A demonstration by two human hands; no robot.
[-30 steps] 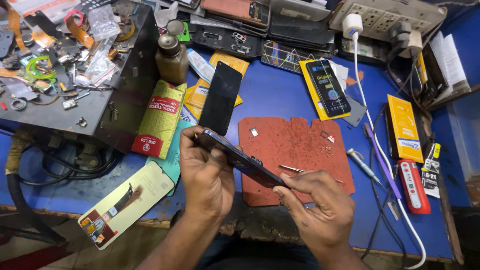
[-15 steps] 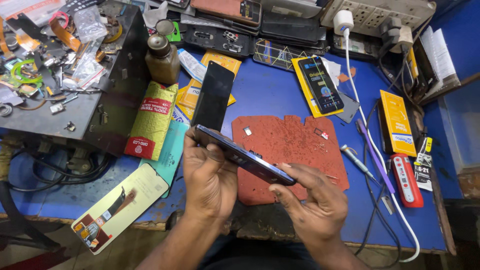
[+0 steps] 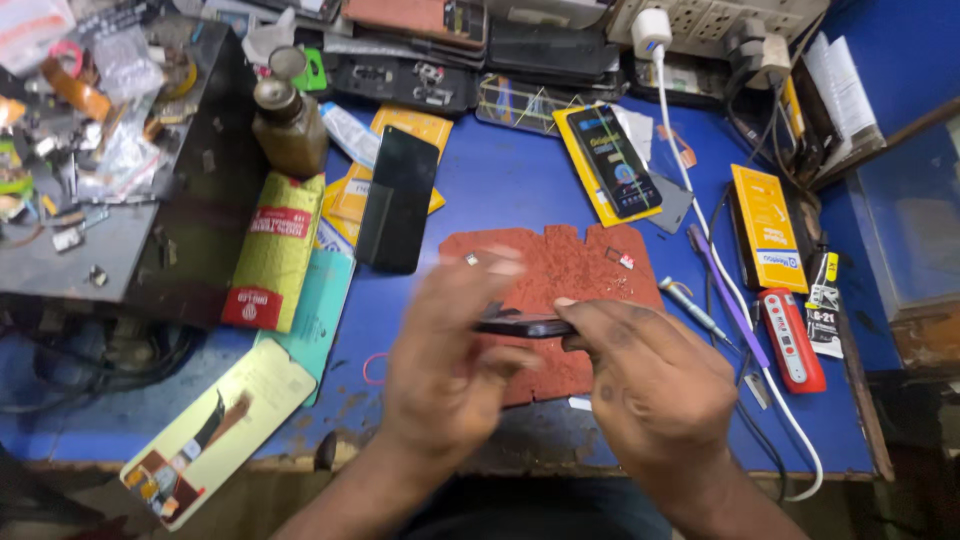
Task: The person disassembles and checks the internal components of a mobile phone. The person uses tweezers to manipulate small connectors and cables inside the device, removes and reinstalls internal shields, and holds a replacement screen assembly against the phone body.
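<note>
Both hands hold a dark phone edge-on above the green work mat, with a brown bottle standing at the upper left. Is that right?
Not quite: the head view shows the work mat is red-brown, not green. The rest holds: the left hand and right hand hold the dark phone edge-on above it, and the brown bottle stands at upper left.

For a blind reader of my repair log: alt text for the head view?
Two bare hands, left hand and right hand, hold a dark phone edge-on over a red work mat on a cluttered blue bench. Another black phone lies beside the mat.
</note>
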